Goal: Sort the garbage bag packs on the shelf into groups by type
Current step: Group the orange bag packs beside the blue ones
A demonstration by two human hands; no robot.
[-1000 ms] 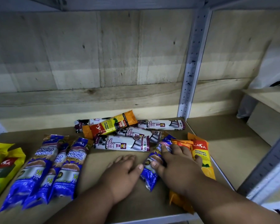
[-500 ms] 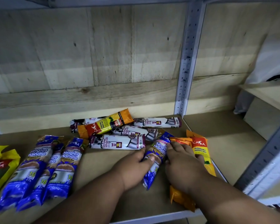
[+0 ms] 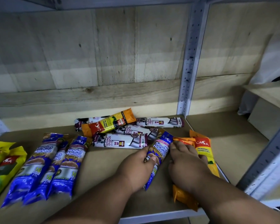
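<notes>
My left hand (image 3: 137, 168) grips a blue Singlet Handle pack (image 3: 160, 148) lying on the shelf board (image 3: 100, 172), fingers curled over its left side. My right hand (image 3: 187, 164) lies on top of two orange degradable packs (image 3: 203, 147) to the right of it, fingers curled down on them. Three more blue Singlet Handle packs (image 3: 39, 165) lie side by side at the left. Several white Draw String packs (image 3: 120, 141) and one orange pack (image 3: 110, 124) form a loose pile near the back wall.
Yellow-green packs (image 3: 2, 165) lie at the far left edge. A perforated grey metal upright (image 3: 187, 75) stands behind the pile. Another shelf bay (image 3: 229, 135) opens to the right, with a grey frame post (image 3: 268, 160) at the front right.
My left hand slid right across the board and closed its fingers onto the blue pack. My right hand drew off the blue pack and settled on the orange ones.
</notes>
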